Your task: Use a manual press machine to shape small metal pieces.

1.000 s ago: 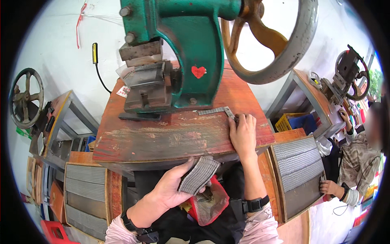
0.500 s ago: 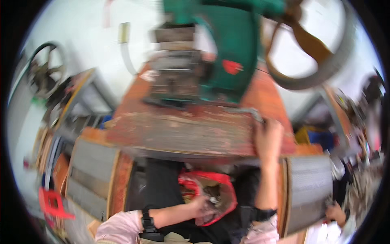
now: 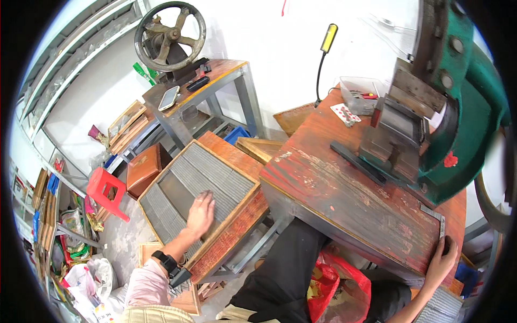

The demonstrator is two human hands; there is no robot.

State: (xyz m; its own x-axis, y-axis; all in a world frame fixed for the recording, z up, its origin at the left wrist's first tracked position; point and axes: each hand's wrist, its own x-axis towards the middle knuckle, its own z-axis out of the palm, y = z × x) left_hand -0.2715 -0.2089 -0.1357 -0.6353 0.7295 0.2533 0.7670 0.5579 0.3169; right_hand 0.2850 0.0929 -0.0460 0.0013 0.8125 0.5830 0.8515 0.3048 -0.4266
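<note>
My left hand (image 3: pixel 201 215) reaches over a wooden-framed tray (image 3: pixel 253 189), its fingers outstretched and fingertips touching the rows of thin grey metal strips (image 3: pixel 212 167) beside a bare dark gap. My right hand (image 3: pixel 442 262) is at the right front of the red-brown worktable (image 3: pixel 323 177), fingers closed around the near end of a small L-shaped metal strip (image 3: pixel 434 215); the fingertips look dark. Behind it stands a green hand press (image 3: pixel 458 129) with a dark steel block (image 3: pixel 390 145) under its ram. A dark flat bar (image 3: pixel 358 163) lies in front of the block.
A red plastic bag (image 3: pixel 350 280) sits between my legs below the table. A clear plastic box (image 3: pixel 363 94) and a playing card (image 3: pixel 344 114) lie at the table's back. To the left are a red stool (image 3: pixel 106 188), a brown box (image 3: pixel 144 171) and a second handwheel press (image 3: pixel 172 35).
The view has swung left. My left hand has left the red bag and moved to the tray of strips on the left. My right hand remains at the table's right front.
</note>
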